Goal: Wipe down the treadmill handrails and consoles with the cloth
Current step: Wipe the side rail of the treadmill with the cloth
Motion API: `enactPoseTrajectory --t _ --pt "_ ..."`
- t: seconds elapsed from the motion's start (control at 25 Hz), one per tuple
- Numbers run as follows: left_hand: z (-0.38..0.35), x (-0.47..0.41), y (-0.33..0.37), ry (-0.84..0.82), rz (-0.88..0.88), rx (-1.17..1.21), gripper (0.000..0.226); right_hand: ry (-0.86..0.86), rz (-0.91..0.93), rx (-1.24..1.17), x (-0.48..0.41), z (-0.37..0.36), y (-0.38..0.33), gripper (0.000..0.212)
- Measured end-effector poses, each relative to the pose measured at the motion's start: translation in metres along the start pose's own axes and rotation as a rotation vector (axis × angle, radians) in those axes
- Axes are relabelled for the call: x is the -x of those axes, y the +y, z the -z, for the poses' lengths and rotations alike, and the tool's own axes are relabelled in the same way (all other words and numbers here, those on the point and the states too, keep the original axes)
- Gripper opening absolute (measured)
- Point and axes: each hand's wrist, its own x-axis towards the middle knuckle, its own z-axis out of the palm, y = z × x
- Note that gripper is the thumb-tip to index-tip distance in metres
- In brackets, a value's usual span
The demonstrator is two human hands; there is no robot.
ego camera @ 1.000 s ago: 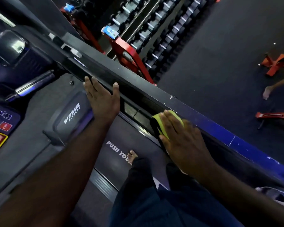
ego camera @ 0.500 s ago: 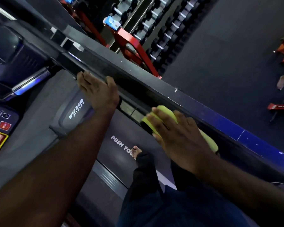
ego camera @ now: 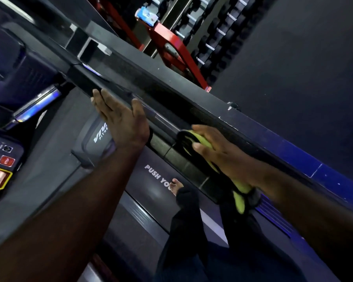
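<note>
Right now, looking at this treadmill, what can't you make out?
All in the head view:
Printed slogan: reads "PUSH YO", then the person's foot covers the rest.
Logo: the left hand hides its end.
Cloth: mostly under the right hand, which presses it to the handrail, so its full shape is hidden.
Console buttons: cut off by the left edge, labels blurred.
Dumbbells: markings too small.

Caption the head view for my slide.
Right hand presses the cloth on the treadmill handrail; left hand rests on the handrail farther ahead.
</note>
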Motion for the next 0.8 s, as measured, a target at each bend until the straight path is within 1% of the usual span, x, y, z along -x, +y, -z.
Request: enactPoseTrajectory --t 0.12,0.2,0.28,0.32,0.36,0.44,0.48,0.56,0.6,0.72,0.8 --pt "-0.002 0.000 -0.003 0.003 -0.010 -0.001 0.084 -0.075 0.013 -0.002 -0.047 0.000 0.002 0.020" --pt "0.000 -0.001 -0.002 0.000 -0.006 -0.007 0.086 -0.051 -0.070 0.009 -0.035 0.004 0.009 0.012" --pt "-0.001 -0.001 -0.001 0.009 -0.006 -0.002 0.086 -0.033 -0.112 -0.025 0.002 0.008 0.012 0.011" --pt "-0.001 0.000 -0.001 0.023 -0.009 0.003 0.085 -0.017 -0.096 -0.018 0.011 0.009 0.012 0.011" --pt "-0.002 -0.001 -0.002 0.035 -0.013 0.006 0.083 -0.008 -0.044 0.020 0.006 0.008 0.010 0.012" --pt "-0.005 -0.002 -0.006 0.055 -0.032 0.008 0.080 -0.017 0.078 0.093 -0.032 0.002 0.002 0.014" --pt "-0.006 -0.002 -0.009 0.066 -0.044 0.014 0.079 -0.034 0.100 0.089 -0.059 -0.003 0.001 0.013" --pt "-0.007 -0.002 -0.009 0.088 -0.039 0.018 0.076 -0.051 0.064 0.045 -0.091 -0.009 0.007 0.009" --pt "-0.006 -0.003 -0.009 0.096 -0.029 0.021 0.075 -0.049 0.042 0.059 -0.089 -0.007 0.016 0.007" --pt "-0.007 -0.003 -0.008 0.118 -0.038 0.063 0.070 -0.013 0.021 0.139 -0.033 0.005 0.029 0.009" --pt "-0.009 -0.003 -0.012 0.142 -0.048 0.090 0.067 0.013 0.085 0.126 -0.024 0.003 0.016 0.011"
